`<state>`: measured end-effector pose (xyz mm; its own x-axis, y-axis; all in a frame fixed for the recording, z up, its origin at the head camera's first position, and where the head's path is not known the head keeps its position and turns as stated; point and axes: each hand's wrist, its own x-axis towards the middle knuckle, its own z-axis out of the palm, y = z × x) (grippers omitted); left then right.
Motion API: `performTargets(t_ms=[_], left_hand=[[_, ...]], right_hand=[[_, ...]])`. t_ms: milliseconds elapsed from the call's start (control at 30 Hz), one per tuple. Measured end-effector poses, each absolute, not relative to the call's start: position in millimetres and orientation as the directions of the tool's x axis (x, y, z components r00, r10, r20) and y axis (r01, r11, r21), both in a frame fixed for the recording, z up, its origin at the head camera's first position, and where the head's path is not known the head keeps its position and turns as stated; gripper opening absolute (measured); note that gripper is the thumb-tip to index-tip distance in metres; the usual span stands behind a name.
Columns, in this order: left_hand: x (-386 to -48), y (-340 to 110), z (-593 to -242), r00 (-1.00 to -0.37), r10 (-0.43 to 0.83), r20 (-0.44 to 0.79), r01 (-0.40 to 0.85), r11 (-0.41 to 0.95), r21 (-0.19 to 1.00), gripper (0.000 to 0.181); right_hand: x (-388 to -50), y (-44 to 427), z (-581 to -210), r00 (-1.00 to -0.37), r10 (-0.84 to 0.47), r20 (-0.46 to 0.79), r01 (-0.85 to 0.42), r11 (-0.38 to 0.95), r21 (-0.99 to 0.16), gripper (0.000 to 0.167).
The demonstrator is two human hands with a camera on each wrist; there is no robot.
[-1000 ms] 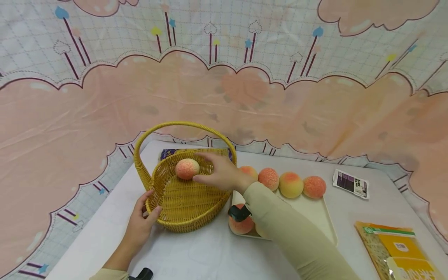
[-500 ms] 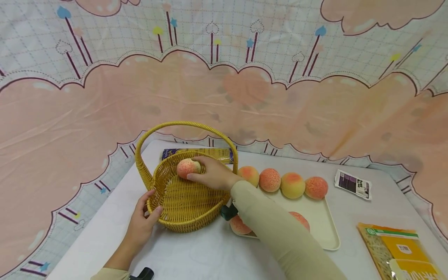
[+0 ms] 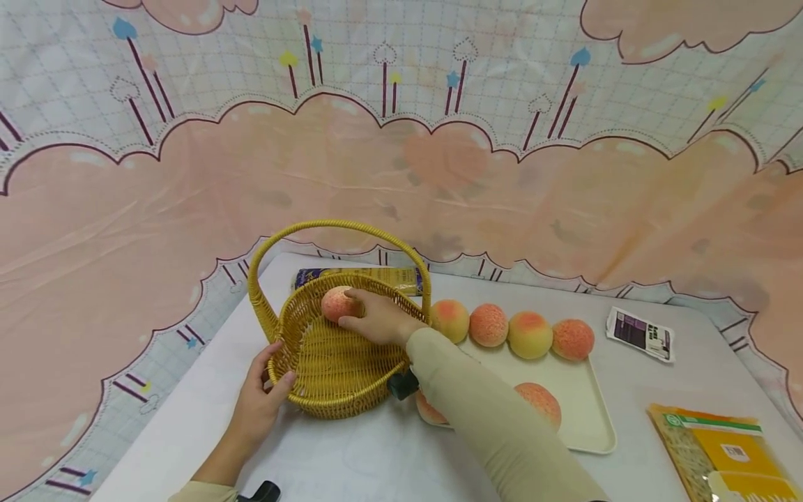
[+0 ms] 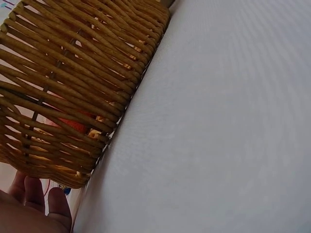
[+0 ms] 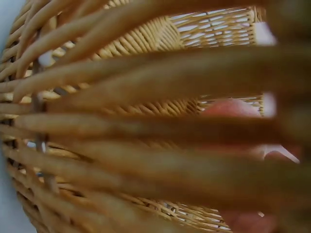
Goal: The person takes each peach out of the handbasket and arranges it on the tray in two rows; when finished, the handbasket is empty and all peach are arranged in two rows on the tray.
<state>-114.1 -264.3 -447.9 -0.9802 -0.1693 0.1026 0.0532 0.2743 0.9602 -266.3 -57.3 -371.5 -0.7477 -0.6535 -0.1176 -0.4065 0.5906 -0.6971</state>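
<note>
A yellow wicker basket [image 3: 339, 366] with a tall arched handle stands left of centre on the white table. Inside, near its back wall, lies a pink peach [image 3: 339, 305]. My right hand [image 3: 383, 319] reaches in over the basket's right side and holds this peach, thumb at its lower right. In the right wrist view, the peach [image 5: 231, 108] shows only partly behind the blurred wicker. My left hand [image 3: 257, 397] grips the basket's left rim, thumb on the near side. The left wrist view catches its fingertips [image 4: 58, 201] by the woven wall [image 4: 73, 73].
Right of the basket, a cream tray [image 3: 586, 411] bears a back row of several peaches [image 3: 530, 335]. Nearer peaches [image 3: 538, 404] are partly hidden by my right sleeve. A purple-and-gold packet [image 3: 401, 279] lies behind the basket. A small sachet [image 3: 640, 335] and a yellow bag [image 3: 728, 453] lie far right.
My right hand has moved left onto the peach and taken hold of it. The peach has turned, showing more pink. My left hand keeps its place on the rim.
</note>
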Motion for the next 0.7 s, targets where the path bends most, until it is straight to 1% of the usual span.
performTargets(t_ms=[100,333,567,700], left_hand=[[-113.9,-263.9,-447.9,-0.982,-0.163,0.099,0.052,0.274,0.960,0.058],[-113.5,-264.9,-447.9,-0.981,-0.162,0.104,0.059,0.263,0.963,0.058],[-112.6,-263.6,-447.4,-0.983,-0.156,0.099,0.056,0.257,0.965,0.058],[-111.7,-263.5,-447.6,-0.983,-0.154,0.104,0.061,0.264,0.963,0.058]], right_hand=[[-266.7,-56.6,-372.7,-0.747,-0.655,-0.117,-0.400,0.583,-0.707,0.065],[-269.7,-54.1,-373.1,-0.762,-0.646,-0.044,-0.442,0.569,-0.693,0.063],[-268.3,-50.4,-377.9,-0.773,-0.632,-0.054,-0.421,0.575,-0.701,0.067],[-267.2,-48.6,-379.8,-0.774,-0.631,-0.055,-0.426,0.584,-0.691,0.065]])
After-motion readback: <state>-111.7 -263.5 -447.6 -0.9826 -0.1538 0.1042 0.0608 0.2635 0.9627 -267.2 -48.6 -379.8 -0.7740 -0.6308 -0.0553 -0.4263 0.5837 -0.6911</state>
